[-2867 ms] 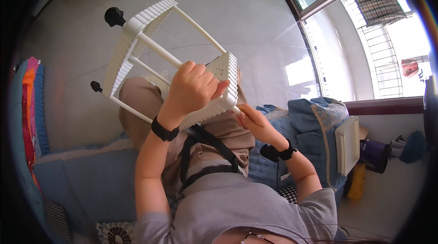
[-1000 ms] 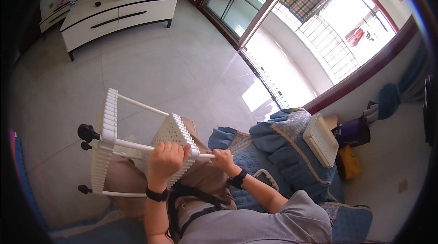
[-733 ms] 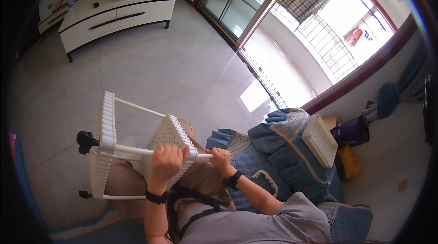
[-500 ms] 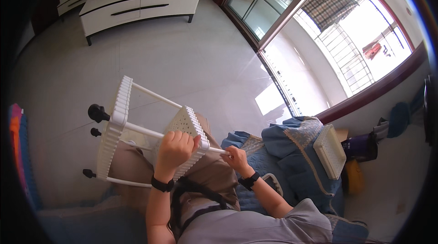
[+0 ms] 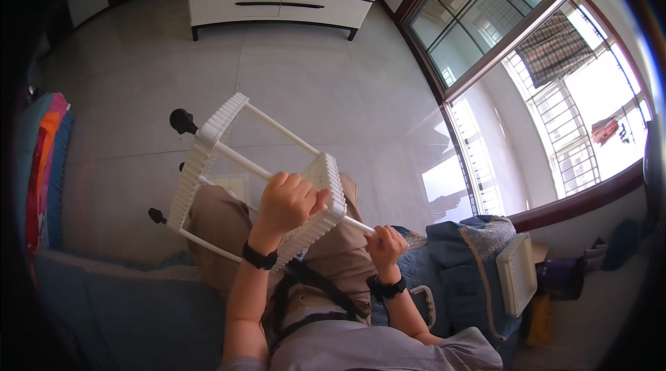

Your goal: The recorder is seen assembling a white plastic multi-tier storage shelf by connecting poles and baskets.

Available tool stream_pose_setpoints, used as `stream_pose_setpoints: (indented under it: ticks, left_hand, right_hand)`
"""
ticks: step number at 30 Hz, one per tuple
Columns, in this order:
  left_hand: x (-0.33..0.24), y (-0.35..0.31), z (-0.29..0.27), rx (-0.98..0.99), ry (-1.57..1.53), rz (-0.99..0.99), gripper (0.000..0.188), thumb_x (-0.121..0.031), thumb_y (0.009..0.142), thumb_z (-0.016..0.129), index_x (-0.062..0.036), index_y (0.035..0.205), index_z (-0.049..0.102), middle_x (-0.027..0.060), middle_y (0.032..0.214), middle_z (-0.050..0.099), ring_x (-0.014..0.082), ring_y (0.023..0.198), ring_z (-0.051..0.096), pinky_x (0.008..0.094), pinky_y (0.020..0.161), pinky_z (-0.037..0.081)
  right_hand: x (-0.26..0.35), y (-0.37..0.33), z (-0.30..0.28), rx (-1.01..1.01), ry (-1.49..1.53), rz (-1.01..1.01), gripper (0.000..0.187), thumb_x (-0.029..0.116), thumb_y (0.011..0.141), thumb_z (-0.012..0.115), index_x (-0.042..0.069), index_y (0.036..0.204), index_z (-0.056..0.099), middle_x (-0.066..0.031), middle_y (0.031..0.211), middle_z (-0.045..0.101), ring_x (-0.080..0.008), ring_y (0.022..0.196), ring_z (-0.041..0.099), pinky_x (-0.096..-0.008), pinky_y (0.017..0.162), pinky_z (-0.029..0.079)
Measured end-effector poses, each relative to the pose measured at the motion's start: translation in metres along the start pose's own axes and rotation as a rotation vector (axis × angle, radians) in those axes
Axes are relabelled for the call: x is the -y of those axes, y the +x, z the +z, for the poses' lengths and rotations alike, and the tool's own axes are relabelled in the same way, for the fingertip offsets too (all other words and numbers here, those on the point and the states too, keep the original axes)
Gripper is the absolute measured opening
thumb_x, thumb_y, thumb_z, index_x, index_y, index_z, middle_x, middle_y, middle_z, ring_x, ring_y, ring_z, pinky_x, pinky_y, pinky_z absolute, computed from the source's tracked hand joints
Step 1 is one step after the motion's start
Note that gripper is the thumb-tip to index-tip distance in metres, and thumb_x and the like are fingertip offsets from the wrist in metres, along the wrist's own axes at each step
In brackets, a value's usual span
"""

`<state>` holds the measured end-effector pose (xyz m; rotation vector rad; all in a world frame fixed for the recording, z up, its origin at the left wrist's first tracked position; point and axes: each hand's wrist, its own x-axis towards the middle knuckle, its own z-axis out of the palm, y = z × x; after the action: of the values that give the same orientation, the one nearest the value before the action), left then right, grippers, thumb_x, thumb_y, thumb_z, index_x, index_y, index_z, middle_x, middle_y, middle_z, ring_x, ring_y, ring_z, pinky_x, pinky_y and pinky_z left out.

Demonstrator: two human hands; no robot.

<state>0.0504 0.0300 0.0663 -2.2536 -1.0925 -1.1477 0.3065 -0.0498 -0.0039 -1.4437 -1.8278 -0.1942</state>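
Observation:
A white plastic rolling cart [image 5: 298, 142] lies tilted across my lap, its black casters [image 5: 183, 121] pointing left. Two ribbed basket shelves are joined by white tubes. My left hand [image 5: 291, 199] is closed in a fist on a long tube beside the upper shelf [image 5: 335, 194]. From that shelf's corner a white tube [image 5: 359, 225] sticks out to the right, and my right hand [image 5: 388, 247] is closed around its end. The fingers of both hands hide the parts they grip.
A separate white basket shelf [image 5: 517, 274] rests on the blue sofa cover [image 5: 451, 260] at right, near a dark purple container [image 5: 562, 278]. A white low cabinet [image 5: 277, 3] stands far ahead. Glass sliding doors [image 5: 479, 17] are at right, colourful folded fabric [image 5: 50, 156] at left.
The view has swung left, so the room appears shifted right. My right hand has turned more upright on the tube end. My left hand keeps its grip on the cart.

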Motion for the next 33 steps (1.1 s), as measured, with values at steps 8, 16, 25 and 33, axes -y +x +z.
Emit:
stream_pose_setpoints:
  ticks: [8, 16, 25, 33]
  left_hand:
    - [0.006, -0.001, -0.01, -0.041, -0.017, -0.085, 0.036, -0.018, 0.083, 0.061, -0.0117, 0.052, 0.045, 0.0013, 0.054, 0.042, 0.0194, 0.054, 0.042, 0.0332, 0.057, 0.031]
    - [0.01, 0.001, 0.003, 0.0, -0.08, -0.079, 0.036, -0.016, 0.081, 0.064, -0.0101, 0.051, 0.046, 0.0026, 0.053, 0.043, 0.0211, 0.054, 0.042, 0.0335, 0.058, 0.034]
    - [0.0, 0.004, 0.007, 0.023, -0.096, -0.026, 0.039, -0.019, 0.083, 0.063, -0.0102, 0.05, 0.045, 0.0026, 0.053, 0.043, 0.0201, 0.054, 0.043, 0.0327, 0.059, 0.035]
    - [0.005, -0.001, 0.009, 0.021, -0.097, -0.034, 0.04, -0.019, 0.084, 0.062, -0.0103, 0.05, 0.044, 0.0025, 0.053, 0.044, 0.0196, 0.055, 0.043, 0.0327, 0.059, 0.035]
  right_hand:
    - [0.015, 0.033, -0.016, 0.076, 0.145, -0.009, 0.022, 0.027, 0.078, 0.072, 0.009, 0.073, 0.061, -0.0047, 0.054, 0.049, -0.0227, 0.042, 0.048, -0.0332, 0.042, 0.034]
    - [0.017, 0.032, -0.03, 0.469, 0.308, 0.37, 0.024, 0.025, 0.087, 0.064, 0.004, 0.076, 0.06, -0.0114, 0.052, 0.048, -0.0264, 0.042, 0.043, -0.0347, 0.043, 0.033]
    - [-0.012, 0.033, -0.027, 0.838, 0.861, 0.658, 0.043, 0.034, 0.098, 0.049, 0.002, 0.069, 0.05, 0.0035, 0.054, 0.034, -0.0063, 0.047, 0.027, -0.0257, 0.043, 0.023]
    - [-0.038, 0.047, -0.017, 1.415, 1.252, 0.993, 0.046, 0.045, 0.099, 0.041, 0.011, 0.069, 0.04, 0.008, 0.057, 0.026, -0.0023, 0.045, 0.021, -0.0208, 0.038, 0.016]
